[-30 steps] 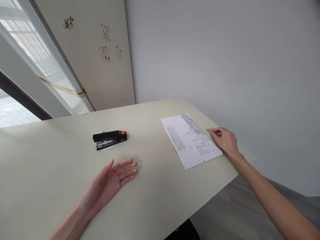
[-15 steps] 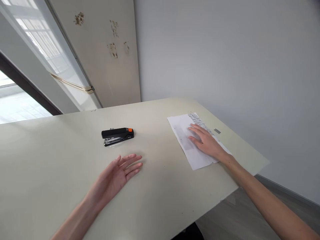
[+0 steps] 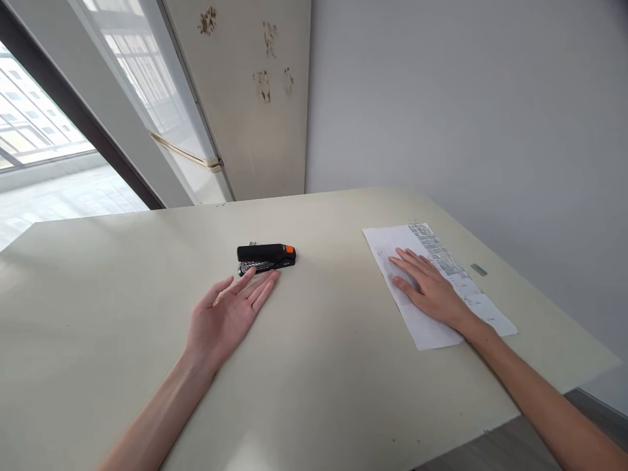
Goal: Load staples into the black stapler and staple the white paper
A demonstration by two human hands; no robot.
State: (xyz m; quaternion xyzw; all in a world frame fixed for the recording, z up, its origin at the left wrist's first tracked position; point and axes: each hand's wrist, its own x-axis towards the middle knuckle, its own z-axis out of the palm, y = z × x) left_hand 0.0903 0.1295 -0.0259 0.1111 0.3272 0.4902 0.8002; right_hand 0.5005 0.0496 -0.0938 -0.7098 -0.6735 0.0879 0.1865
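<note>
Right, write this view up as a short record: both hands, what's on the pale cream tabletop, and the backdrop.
Left hand: open, palm showing, fingertips at the near side of the black stapler with an orange end; contact unclear
Right hand: spread palm-down over the printed white paper sheet
Beyond the sheet's right edge: small flat grey strip
Surface: pale cream tabletop
Backdrop: smooth grey wall

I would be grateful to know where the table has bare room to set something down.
The table is bare between stapler and paper, and left of the left hand. Crowded: the stapler's near side, by that hand's fingertips, and the paper under the right hand.
</note>
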